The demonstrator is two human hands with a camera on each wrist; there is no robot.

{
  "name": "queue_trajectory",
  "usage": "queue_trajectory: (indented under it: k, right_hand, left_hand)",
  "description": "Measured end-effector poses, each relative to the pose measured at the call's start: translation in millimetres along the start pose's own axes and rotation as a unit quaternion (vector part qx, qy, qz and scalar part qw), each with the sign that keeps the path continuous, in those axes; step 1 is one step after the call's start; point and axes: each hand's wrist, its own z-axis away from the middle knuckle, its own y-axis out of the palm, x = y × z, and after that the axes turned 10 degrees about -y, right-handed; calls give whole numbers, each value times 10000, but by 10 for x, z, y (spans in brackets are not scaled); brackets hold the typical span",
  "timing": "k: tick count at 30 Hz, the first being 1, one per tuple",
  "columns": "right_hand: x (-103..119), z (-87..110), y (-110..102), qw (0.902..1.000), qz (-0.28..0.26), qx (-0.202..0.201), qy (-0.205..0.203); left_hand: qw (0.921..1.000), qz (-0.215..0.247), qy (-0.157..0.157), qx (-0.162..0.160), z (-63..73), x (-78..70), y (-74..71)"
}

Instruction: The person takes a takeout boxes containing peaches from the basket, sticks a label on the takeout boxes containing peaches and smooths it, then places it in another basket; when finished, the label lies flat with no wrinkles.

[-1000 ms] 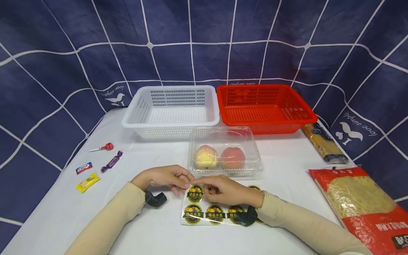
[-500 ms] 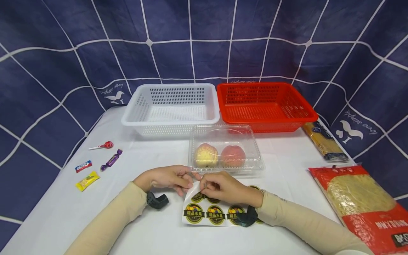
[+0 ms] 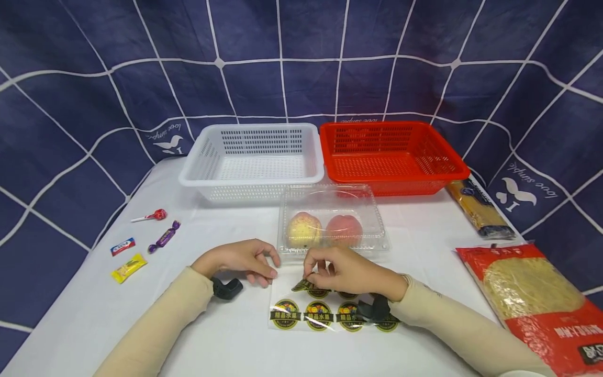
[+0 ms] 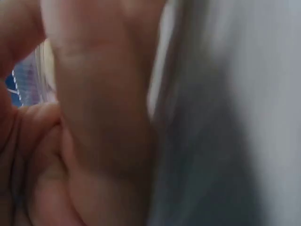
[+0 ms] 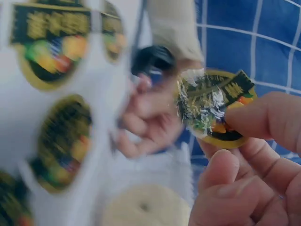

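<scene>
A sheet of round fruit stickers (image 3: 301, 303), black and gold with fruit pictures, lies in front of me. My right hand (image 3: 350, 269) pinches one peeled sticker (image 5: 216, 108) between thumb and fingers, just over the sheet's upper row. In the right wrist view, that sticker's face is creased and shiny. My left hand (image 3: 245, 262) holds the sheet's upper left corner, thumb on top and fingers at its edge. The left wrist view is mostly filled by blurred fingers (image 4: 99, 94). Just beyond both hands stands a clear plastic box (image 3: 332, 196) with two peaches (image 3: 304, 230) inside.
Behind the box are a white basket (image 3: 254, 183) and a red basket (image 3: 395, 187). Left lie a lollipop (image 3: 157, 214) and several wrapped candies (image 3: 165, 236). Right lie a noodle packet (image 3: 480, 209) and a large red bag (image 3: 523, 293).
The right hand has peeled the upper left sticker off the sheet and moved slightly right with it. The lifted sheet corner has come back down; the left hand has drawn back slightly.
</scene>
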Motion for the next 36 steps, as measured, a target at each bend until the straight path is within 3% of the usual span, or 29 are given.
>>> queue_trajectory:
  k: [4,8,12,18,23,29,36]
  right_hand:
    - [36,7,-199,9990,-309,-258,212]
    - [13,17,-401,9942,-489,-894,348]
    - [-44,-3,-564,9844,-620,-1462,760]
    - [-166,-98,-691,9683,-792,-1883,1435]
    - [-276,-208,-741,9504,-1094,-2293,1794]
    - [-384,-305,-774,9304,-1174,-2789,2069]
    - [-489,-338,-787,9218,-831,-2886,2452]
  left_hand:
    - [9995,-196,-77,-229,57,2,-47]
    - [9952,-86,225,-945,80,-12,-132]
    - [9838,268,442,-1716,15,-39,-191]
    - [9709,572,459,-2279,-170,-134,-163]
    - [9648,962,469,-2401,-301,-275,-97]
    - [9566,1847,513,-2194,-404,-406,10]
    - [9607,1831,368,-2052,-402,-467,45]
